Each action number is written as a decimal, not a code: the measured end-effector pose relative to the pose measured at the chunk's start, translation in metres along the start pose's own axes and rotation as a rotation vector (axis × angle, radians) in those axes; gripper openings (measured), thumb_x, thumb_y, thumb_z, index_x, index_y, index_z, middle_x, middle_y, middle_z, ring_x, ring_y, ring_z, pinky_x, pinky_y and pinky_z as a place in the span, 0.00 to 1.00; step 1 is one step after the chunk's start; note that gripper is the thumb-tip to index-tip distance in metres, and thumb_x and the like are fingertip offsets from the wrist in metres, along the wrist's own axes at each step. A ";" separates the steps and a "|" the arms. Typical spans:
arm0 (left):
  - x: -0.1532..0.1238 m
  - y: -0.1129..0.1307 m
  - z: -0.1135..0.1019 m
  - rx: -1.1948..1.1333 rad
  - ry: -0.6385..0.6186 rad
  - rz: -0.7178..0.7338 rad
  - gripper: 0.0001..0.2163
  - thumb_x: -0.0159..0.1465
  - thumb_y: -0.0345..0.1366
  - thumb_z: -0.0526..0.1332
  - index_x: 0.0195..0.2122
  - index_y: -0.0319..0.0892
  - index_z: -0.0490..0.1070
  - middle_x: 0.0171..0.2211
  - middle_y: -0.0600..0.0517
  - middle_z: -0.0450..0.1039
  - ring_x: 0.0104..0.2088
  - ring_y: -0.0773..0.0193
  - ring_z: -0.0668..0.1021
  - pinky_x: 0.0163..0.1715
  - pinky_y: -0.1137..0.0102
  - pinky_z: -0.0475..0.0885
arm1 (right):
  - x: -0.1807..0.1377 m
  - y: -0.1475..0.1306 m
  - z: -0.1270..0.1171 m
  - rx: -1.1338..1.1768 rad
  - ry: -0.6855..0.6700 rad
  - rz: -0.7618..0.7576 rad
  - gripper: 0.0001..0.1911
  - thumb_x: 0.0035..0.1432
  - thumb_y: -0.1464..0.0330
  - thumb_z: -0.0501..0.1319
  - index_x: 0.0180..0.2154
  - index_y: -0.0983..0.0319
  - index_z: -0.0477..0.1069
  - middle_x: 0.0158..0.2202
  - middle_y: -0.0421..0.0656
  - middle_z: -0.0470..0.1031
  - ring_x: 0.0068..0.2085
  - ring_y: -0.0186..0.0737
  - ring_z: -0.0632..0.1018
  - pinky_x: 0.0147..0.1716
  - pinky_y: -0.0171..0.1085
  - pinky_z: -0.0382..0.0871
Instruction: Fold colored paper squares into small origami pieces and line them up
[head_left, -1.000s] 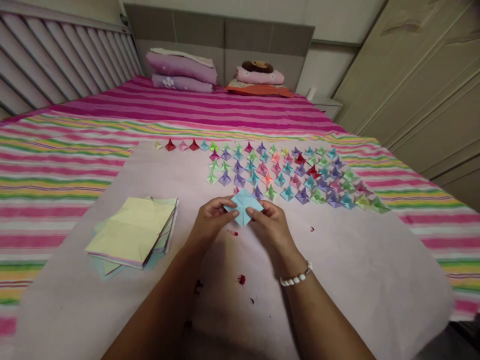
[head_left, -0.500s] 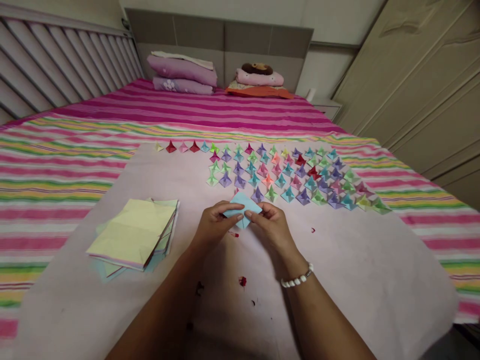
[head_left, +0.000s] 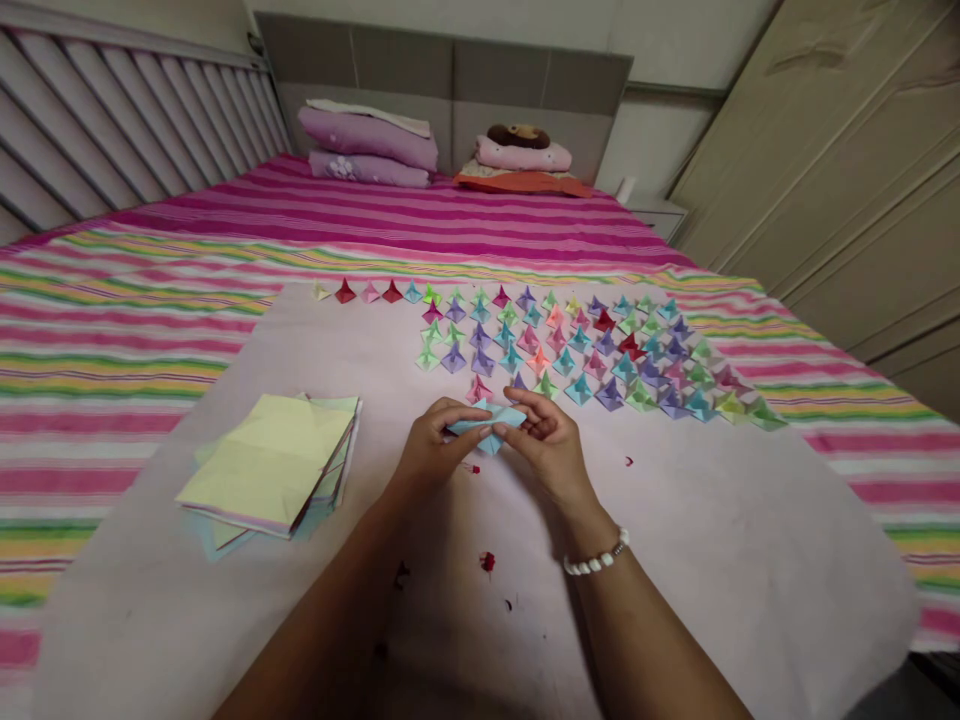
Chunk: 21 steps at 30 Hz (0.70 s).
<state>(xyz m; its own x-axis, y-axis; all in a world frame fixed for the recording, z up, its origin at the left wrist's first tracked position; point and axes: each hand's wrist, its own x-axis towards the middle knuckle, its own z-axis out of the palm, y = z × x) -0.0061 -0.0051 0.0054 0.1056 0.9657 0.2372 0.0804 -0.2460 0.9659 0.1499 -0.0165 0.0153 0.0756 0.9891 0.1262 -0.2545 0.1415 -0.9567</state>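
Observation:
A light blue piece of folded origami paper (head_left: 490, 438) is held between my two hands just above the pale sheet. My left hand (head_left: 436, 440) pinches its left side, thumb in front and fingers behind. On the right side, my right hand (head_left: 549, 440) presses its thumb against the front, with a raised forefinger near the far edge; a white bead bracelet (head_left: 598, 563) circles that wrist. Directly beyond the hands sits a pink folded paper piece (head_left: 479, 389). Several rows of small folded paper pieces (head_left: 577, 338) in many colours stand farther back.
A stack of square paper (head_left: 270, 460), yellow on top, lies to the left. The pale sheet (head_left: 712, 560) covers part of a striped bedspread (head_left: 112, 380). Small dark red scraps (head_left: 487, 562) are scattered near my forearms. Pillows (head_left: 367, 150) rest against the headboard.
The light blue paper has gone from a flat diamond facing me to a narrower, tilted shape. My right forefinger has lifted, and the pink piece behind it shows more.

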 end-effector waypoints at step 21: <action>-0.002 0.006 0.000 -0.286 0.102 -0.279 0.12 0.48 0.43 0.72 0.29 0.42 0.80 0.28 0.51 0.79 0.30 0.63 0.77 0.35 0.68 0.70 | 0.001 0.003 -0.001 0.041 0.008 -0.014 0.04 0.43 0.68 0.70 0.22 0.58 0.76 0.26 0.38 0.74 0.30 0.36 0.72 0.34 0.37 0.65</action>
<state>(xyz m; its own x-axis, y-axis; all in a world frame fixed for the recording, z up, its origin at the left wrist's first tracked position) -0.0062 -0.0081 0.0107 0.0190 0.9989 -0.0430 -0.1881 0.0458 0.9811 0.1504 -0.0150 0.0124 0.0868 0.9868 0.1370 -0.2926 0.1567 -0.9433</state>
